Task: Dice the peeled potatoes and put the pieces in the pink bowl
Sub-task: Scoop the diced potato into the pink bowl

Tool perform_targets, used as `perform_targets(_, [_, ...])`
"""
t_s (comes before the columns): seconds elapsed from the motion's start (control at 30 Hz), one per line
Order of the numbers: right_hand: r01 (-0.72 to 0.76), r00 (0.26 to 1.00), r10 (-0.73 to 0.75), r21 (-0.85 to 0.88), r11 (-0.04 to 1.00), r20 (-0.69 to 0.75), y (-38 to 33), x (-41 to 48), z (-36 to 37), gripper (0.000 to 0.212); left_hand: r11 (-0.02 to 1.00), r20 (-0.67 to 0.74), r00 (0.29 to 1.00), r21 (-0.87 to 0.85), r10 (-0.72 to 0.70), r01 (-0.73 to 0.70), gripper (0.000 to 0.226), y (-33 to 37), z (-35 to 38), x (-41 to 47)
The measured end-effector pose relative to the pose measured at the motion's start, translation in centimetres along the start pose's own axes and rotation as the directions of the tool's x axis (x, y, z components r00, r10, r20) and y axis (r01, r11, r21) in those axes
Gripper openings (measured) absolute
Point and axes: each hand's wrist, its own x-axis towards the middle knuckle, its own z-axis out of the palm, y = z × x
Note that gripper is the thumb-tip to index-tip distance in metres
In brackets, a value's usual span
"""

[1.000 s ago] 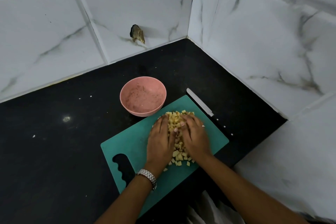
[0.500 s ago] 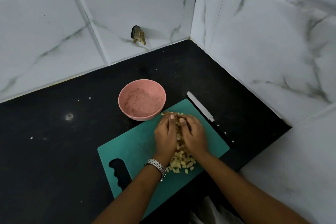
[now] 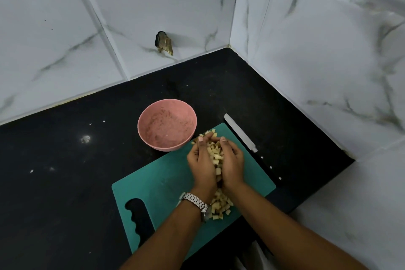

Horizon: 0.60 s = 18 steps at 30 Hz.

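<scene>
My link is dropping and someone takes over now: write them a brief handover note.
Left hand and right hand: cupped together round potato pieces on the green cutting board.
Pink bowl: by the board's far corner, no pieces inside.
Knife: on the counter, right of the board.
Done: dicing, it seems.
Left: move all pieces into the bowl, strays at the board's near edge too.
</scene>
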Motion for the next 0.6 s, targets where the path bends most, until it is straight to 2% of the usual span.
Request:
perform_targets(0.07, [-0.07, 0.997, 0.071, 0.099, 0.993, -0.004, -0.6, -0.3, 0.3, 0.027, 0.998, -0.003, 0.999, -0.058, -0.035, 0.035, 0.033, 0.5, 0.3, -0.1])
perform_targets(0.17, [-0.107, 0.994, 0.105, 0.157, 0.982, 0.023, -1.7, -0.9, 0.7, 0.027, 0.995, -0.003, 0.999, -0.093, -0.041, 0.041, 0.034, 1.3, 0.5, -0.6])
perform_targets(0.4, [-0.129, 0.988, 0.108, 0.211, 0.969, 0.112, -4.6, -1.7, 2.1, 0.028, 0.987, -0.009, 0.999, -0.16, -0.034, 0.032, 0.031, 4.7, 1.2, -1.3])
perform_targets(0.6, [-0.128, 0.981, 0.086, 0.247, 0.961, 0.173, -6.6, -1.5, 5.6, 0.026, 0.979, -0.014, 0.999, -0.202, 0.037, -0.039, 0.031, 8.5, 1.2, -0.1])
